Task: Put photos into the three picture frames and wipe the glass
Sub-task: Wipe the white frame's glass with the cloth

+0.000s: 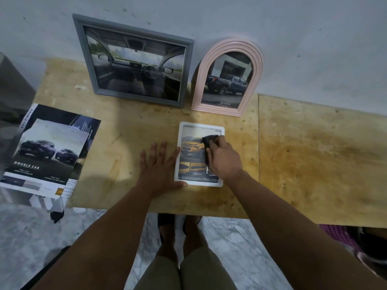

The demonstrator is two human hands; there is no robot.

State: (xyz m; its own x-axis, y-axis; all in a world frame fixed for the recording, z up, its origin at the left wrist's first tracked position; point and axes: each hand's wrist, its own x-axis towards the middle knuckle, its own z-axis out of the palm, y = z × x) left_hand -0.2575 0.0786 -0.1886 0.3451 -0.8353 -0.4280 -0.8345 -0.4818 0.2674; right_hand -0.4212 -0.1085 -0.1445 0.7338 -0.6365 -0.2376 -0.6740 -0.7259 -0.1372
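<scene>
Gripping dark cloth (pixel 206 143), right hand (pixel 225 159) on white frame (pixel 199 183); left hand (pixel 160 166) flat, bracing frame's left edge.

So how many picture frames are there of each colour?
Grey frame, leaning on the wall: 1
Pink arched frame, leaning on the wall: 1
White frame, flat on the table: 1
Total: 3

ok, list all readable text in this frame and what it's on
"DOUBLE CAB": large, on the top brochure sheet at the table's left.
"DOUBLE CAB": vertical, on the sheet beneath.
"TOYOTA": bottom of the photo in the pink arched frame.
Captions in the white frame and the brochure small print: too blurred.
</scene>
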